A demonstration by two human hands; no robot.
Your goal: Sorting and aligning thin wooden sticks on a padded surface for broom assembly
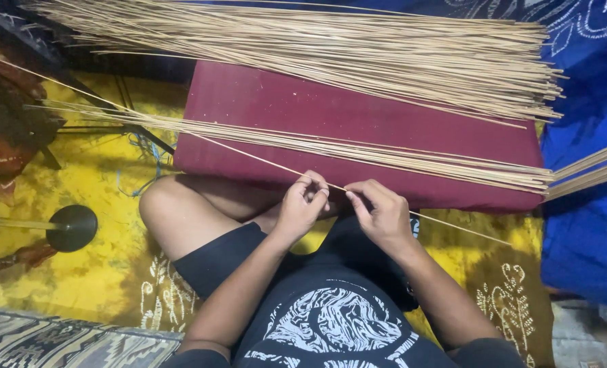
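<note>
Both my hands, left hand (302, 203) and right hand (380, 212), pinch one thin stick (262, 158) before the maroon cushion (331, 116), stick running between them.

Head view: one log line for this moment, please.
left hand: pinching thin stick | right hand: pinching same stick | stick: slants across maroon cushion | stick bundles: lying on cushion

The person wore a black short-sleeved shirt with a large white swirling print across the chest, the sleeves ending well above the left hand (302, 208) and the right hand (384, 213). Black shorts reached to just above the knee. Both forearms were bare, as were the legs. No rings, watch or bracelets showed near either hand.
</note>
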